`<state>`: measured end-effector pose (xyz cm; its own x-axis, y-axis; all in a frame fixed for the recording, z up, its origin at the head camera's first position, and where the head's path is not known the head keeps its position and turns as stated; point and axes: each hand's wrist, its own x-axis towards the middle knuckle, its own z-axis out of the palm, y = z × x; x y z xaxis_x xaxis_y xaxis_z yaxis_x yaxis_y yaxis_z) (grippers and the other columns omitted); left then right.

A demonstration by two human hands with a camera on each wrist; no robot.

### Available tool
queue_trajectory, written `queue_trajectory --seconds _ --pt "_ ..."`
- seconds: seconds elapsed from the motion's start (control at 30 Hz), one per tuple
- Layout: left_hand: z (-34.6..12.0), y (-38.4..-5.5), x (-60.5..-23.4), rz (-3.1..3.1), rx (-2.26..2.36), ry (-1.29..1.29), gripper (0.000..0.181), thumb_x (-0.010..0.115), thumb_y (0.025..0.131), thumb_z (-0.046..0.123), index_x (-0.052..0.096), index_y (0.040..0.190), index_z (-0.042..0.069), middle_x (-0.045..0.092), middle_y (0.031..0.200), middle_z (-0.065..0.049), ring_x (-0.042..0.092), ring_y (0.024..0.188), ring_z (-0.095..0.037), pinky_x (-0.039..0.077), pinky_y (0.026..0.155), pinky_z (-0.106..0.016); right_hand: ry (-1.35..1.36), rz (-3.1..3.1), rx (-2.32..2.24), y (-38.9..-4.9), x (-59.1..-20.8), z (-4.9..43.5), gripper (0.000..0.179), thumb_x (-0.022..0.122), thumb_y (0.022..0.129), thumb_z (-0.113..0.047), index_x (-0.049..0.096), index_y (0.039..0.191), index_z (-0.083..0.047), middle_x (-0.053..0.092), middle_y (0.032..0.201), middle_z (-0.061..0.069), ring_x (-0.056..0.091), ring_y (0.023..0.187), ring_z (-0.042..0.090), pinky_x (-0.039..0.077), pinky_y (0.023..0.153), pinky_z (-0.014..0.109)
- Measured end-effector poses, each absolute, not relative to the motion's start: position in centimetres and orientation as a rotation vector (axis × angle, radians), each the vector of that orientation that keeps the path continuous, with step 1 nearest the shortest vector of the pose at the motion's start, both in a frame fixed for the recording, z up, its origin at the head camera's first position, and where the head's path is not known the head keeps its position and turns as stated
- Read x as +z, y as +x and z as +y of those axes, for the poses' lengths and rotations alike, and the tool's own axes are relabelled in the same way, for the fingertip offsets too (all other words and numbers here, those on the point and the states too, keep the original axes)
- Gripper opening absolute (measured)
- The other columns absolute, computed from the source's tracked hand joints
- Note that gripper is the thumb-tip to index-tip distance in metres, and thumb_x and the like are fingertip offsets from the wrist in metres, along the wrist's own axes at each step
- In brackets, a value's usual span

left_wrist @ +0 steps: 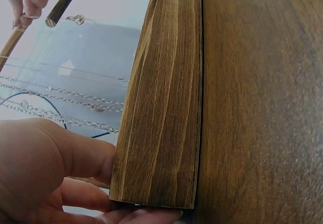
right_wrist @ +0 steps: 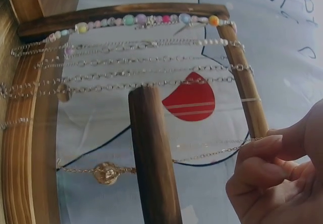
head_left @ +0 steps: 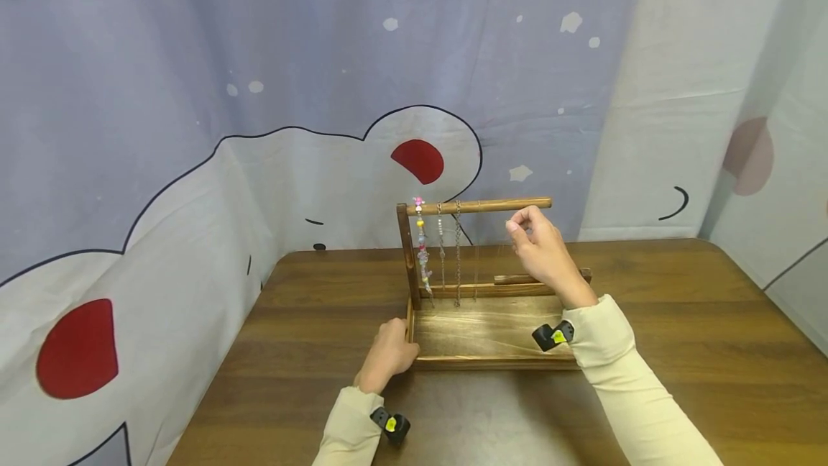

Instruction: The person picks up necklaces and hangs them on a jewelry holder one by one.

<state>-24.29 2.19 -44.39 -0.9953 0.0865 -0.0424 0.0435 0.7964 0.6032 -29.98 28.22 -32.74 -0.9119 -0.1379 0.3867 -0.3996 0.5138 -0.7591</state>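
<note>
A wooden jewelry stand point(head_left: 488, 326) with a tray base and a raised bar stands on the table. My left hand point(head_left: 387, 352) grips the tray's front left corner, thumb and fingers on either side of the wood in the left wrist view. Beside the bar's right end, my right hand point(head_left: 543, 254) pinches a thin necklace point(right_wrist: 212, 154) between thumb and fingers. A round gold-coloured pendant point(right_wrist: 106, 173) hangs on its chain, partly behind a short lower bar point(right_wrist: 151, 153). From the upper bar's left half hang a colorful beaded necklace point(head_left: 422, 250) and several silver chains point(head_left: 458, 257).
A brown wooden table point(head_left: 310, 308) carries the stand. Behind it hangs a patterned curtain point(head_left: 323, 56) with white shapes and red patches. Black cameras are strapped to both wrists over cream sleeves point(head_left: 634, 380).
</note>
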Motion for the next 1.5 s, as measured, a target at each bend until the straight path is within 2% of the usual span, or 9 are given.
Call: queue_trajectory --seconds 0.37,0.53,0.73,0.87,1.07,1.27,1.5 --pt "2.1 -24.3 -44.6 2.933 0.985 0.131 0.015 0.059 0.072 0.0 0.06 0.086 -0.007 0.053 0.076 -0.01 0.045 0.065 -0.022 0.039 0.055 -0.033 0.377 -2.456 1.286 -29.9 -32.6 30.0 0.024 0.042 0.096 -0.025 0.044 0.104 -0.002 0.053 0.095 0.013 0.053 0.064 0.019 0.04 0.056 0.03" --pt "2.1 -24.3 -44.6 2.942 0.977 0.133 0.013 0.059 0.071 0.0 0.06 0.083 -0.006 0.052 0.075 -0.009 0.045 0.064 -0.022 0.039 0.055 -0.033 0.356 -2.429 1.289 -30.0 -32.2 30.8 0.026 0.041 0.096 -0.024 0.044 0.104 0.0 0.053 0.094 0.014 0.053 0.064 0.016 0.041 0.056 0.027" --pt "2.1 -24.3 -44.6 2.925 0.984 0.117 0.021 0.059 0.072 0.001 0.06 0.091 -0.009 0.056 0.082 -0.013 0.046 0.067 -0.023 0.04 0.057 -0.035 0.329 -2.428 1.316 -30.0 -31.9 32.0 0.028 0.039 0.097 -0.027 0.042 0.106 0.0 0.051 0.092 0.012 0.052 0.063 0.013 0.041 0.052 0.026" --pt "2.1 -24.3 -44.5 2.93 0.98 0.111 0.018 0.059 0.072 0.001 0.06 0.088 -0.008 0.055 0.079 -0.012 0.046 0.066 -0.022 0.04 0.056 -0.034 0.305 -2.432 1.3 -30.2 -31.7 32.7 0.029 0.039 0.097 -0.028 0.042 0.106 0.0 0.049 0.094 0.013 0.05 0.059 0.011 0.04 0.05 0.027" --pt "2.2 -24.3 -44.5 2.925 0.979 0.1 0.019 0.06 0.073 0.001 0.06 0.09 -0.008 0.055 0.08 -0.011 0.046 0.066 -0.022 0.04 0.057 -0.034 0.254 -2.433 1.263 -30.8 -31.3 33.6 0.031 0.04 0.097 -0.029 0.043 0.106 0.001 0.051 0.096 0.014 0.05 0.06 0.007 0.041 0.055 0.024" --pt "2.1 -24.4 -44.5 2.924 0.988 0.08 0.016 0.059 0.073 0.001 0.06 0.087 -0.006 0.053 0.077 -0.01 0.045 0.064 -0.022 0.039 0.055 -0.034 0.254 -2.409 1.327 -31.7 -30.9 34.3 0.032 0.042 0.096 -0.025 0.045 0.104 0.006 0.053 0.087 0.012 0.051 0.063 0.003 0.043 0.057 0.02" --pt "2.1 -24.3 -44.5 2.91 0.999 0.086 0.013 0.058 0.074 0.0 0.06 0.085 -0.005 0.05 0.074 -0.009 0.044 0.061 -0.022 0.037 0.052 -0.032 0.261 -2.424 1.316 -32.4 -30.1 34.3 0.032 0.043 0.095 -0.026 0.048 0.104 0.005 0.054 0.081 0.008 0.053 0.062 0.01 0.042 0.055 0.023"
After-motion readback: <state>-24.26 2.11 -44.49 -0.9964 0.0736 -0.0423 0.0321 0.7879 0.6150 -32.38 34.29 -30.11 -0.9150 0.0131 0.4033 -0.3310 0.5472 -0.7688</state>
